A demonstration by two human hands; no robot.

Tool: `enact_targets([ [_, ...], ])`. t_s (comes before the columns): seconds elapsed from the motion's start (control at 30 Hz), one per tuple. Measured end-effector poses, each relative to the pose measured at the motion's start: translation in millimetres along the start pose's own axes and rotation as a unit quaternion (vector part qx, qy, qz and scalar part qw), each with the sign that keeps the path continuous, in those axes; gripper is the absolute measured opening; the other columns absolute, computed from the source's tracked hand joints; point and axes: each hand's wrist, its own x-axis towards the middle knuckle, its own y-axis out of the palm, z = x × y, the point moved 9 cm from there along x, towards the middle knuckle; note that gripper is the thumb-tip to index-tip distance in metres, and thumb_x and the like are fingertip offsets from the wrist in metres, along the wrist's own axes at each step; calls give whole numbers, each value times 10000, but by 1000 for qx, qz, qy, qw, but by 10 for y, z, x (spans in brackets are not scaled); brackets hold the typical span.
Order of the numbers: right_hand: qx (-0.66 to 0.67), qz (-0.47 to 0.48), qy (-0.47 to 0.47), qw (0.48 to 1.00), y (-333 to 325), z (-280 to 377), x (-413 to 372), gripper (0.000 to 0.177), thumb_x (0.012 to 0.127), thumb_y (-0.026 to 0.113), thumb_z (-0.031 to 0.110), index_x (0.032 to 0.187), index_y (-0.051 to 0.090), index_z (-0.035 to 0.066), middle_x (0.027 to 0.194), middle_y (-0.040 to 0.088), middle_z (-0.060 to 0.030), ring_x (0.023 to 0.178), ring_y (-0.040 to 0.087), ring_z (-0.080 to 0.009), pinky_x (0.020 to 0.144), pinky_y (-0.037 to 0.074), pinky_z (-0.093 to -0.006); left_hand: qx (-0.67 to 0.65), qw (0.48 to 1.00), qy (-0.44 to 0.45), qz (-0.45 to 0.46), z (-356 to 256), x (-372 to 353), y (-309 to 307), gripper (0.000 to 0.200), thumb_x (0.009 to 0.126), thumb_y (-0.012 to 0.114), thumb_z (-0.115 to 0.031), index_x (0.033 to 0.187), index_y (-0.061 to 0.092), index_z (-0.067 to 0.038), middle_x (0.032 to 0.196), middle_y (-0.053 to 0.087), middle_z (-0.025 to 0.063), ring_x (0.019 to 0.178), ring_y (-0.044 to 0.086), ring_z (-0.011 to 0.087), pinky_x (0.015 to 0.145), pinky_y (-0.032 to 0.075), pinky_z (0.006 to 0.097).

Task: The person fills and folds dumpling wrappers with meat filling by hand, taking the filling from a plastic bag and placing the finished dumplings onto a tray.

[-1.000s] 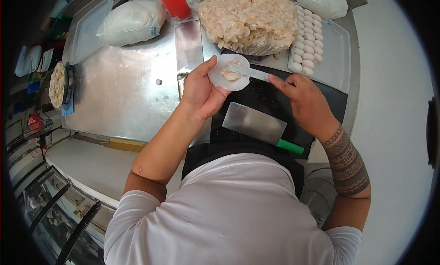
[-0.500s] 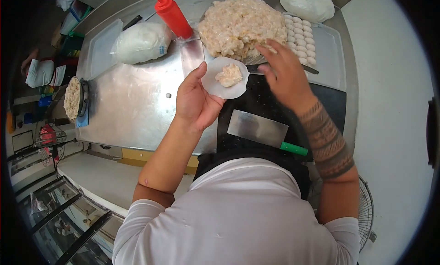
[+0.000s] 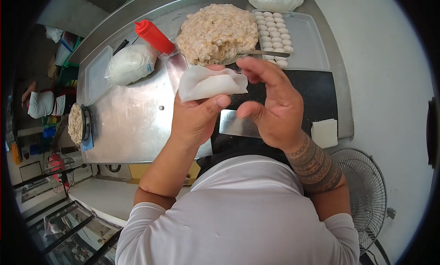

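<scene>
Folded-over dumpling wrapper (image 3: 220, 87)'s pinched in my left hand (image 3: 196, 120) above the worktop (image 3: 133, 120), thumb in front, probably to keep it curled. Right hand (image 3: 280, 110)'s empty, open beside it; spreader (image 3: 268, 53)'s by the filling mound (image 3: 217, 33), handy I guess.

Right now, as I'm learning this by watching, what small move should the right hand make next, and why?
I'd probably pinch with the right hand at the nearer end of the thin, white, folded wrapper: the left hand holds it, its edges look parted on top, and the right hand's thumb and fingers stand open beside it, holding nothing.
</scene>
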Motion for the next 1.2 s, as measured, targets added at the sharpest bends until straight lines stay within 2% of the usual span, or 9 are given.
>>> enact_targets([
  [0.17,-6,-24,34,999,-148,35,-138,425,847,853,232,1174,693,11,1024,720,-66,900,669,-184,838,543,-299,-43,998,17,40,-35,-108,278,742,762,921,-112,1380,520,-20,1300,654,178,1207,647,284,1032,522,404],
  [0.23,-54,27,-49,997,-151,194,-113,314,868,835,192,1088,709,7,976,716,-73,847,648,-174,778,534,-294,-40,997,-12,69,11,-156,325,759,743,940,-138,1367,525,-18,1327,642,200,1214,647,289,1000,543,402],
  [0.43,-23,-22,-56,998,-250,330,-151,220,853,827,154,992,718,23,877,698,-69,792,633,-182,716,512,-295,54,995,41,70,-51,-255,443,640,767,917,-110,1304,587,0,1312,650,201,1137,664,252,993,536,388],
  [0.57,-57,22,-49,997,-271,344,-181,215,867,816,164,1003,723,27,946,694,-75,785,630,-172,729,518,-285,262,953,117,102,-267,-253,515,487,753,906,-97,1180,693,2,1174,698,151,1097,665,250,958,530,375],
  [0.67,11,31,12,999,-193,357,-158,186,870,811,161,975,720,37,947,674,-69,799,620,-178,718,506,-284,371,872,219,231,-407,-286,733,576,676,954,-106,1180,693,-9,1191,691,163,1090,664,263,945,530,383],
  [0.77,-39,64,-33,997,-137,404,-136,191,871,812,173,973,717,42,900,649,-50,827,607,-172,726,500,-278,304,904,230,194,-415,-286,669,558,689,951,-106,1162,670,-12,1218,667,172,1106,663,264,951,539,388],
  [0.8,-37,67,-33,996,-137,410,-134,191,871,812,173,973,717,42,900,649,-50,827,607,-172,726,500,-278,188,959,163,137,-326,-303,597,533,708,946,-115,1136,642,-23,1226,650,170,1114,666,261,965,544,387],
  [0.87,-106,91,-70,988,-94,486,-137,198,864,816,188,967,718,50,870,633,-42,847,603,-174,731,496,-281,160,963,162,141,-227,-339,544,525,714,944,-119,1127,634,-26,1205,655,165,1113,666,257,968,545,385],
  [1.2,-53,103,-8,993,-24,446,-127,136,859,800,146,908,702,66,859,646,-51,777,575,-206,733,475,-309,134,973,143,123,-206,-390,516,439,744,933,-132,1071,651,-51,1146,671,140,1081,663,248,950,539,379],
])
